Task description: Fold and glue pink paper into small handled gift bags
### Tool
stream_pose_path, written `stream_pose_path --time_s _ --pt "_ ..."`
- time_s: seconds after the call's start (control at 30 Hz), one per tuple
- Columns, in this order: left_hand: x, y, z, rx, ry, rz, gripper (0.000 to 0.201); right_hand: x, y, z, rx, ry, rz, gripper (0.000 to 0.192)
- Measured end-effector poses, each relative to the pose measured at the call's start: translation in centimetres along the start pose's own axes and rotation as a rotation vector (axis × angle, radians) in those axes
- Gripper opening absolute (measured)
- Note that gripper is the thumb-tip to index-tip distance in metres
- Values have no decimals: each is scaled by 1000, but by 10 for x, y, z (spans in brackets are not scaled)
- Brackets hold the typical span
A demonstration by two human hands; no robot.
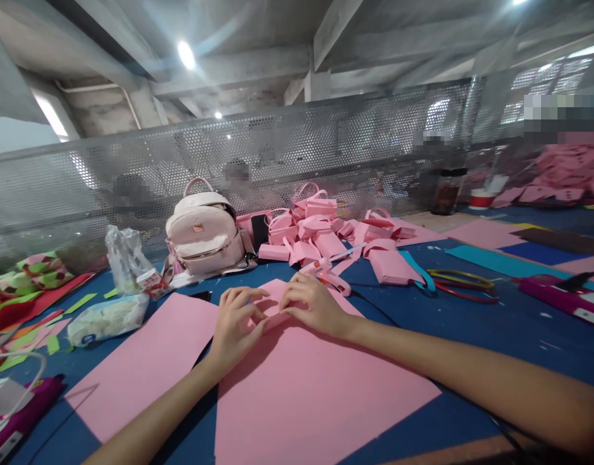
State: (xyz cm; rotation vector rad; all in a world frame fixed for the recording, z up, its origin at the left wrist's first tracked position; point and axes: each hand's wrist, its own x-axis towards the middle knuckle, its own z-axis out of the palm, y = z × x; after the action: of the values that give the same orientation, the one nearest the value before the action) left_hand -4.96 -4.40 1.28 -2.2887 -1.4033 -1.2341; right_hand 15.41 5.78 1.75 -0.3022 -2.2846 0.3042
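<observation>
A large pink sheet (306,394) lies flat on the blue table (495,323) in front of me. My left hand (236,320) and my right hand (313,303) rest together near its far edge, fingertips pinching a small folded pink piece (272,320) between them. A second pink sheet (146,361) lies to the left, partly under my left forearm. A pink glue gun (328,274) lies just beyond my right hand.
A pile of folded pink paper bags (320,236) and a pale pink backpack (204,236) stand behind. Plastic bags (107,316) and coloured scraps lie at left, rings (464,284) and coloured sheets at right. A perforated metal screen (297,148) closes the back.
</observation>
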Motion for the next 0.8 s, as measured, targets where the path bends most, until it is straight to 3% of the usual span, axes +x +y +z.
stream_pose_path --time_s 0.57,0.8 --pt "-7 -26 -11 10 -22 -85 18 -2 25 -16 -45 -20 -17 10" --pt "-4 -25 -13 -12 -53 -65 21 -2 26 -15 -43 -21 -23 13"
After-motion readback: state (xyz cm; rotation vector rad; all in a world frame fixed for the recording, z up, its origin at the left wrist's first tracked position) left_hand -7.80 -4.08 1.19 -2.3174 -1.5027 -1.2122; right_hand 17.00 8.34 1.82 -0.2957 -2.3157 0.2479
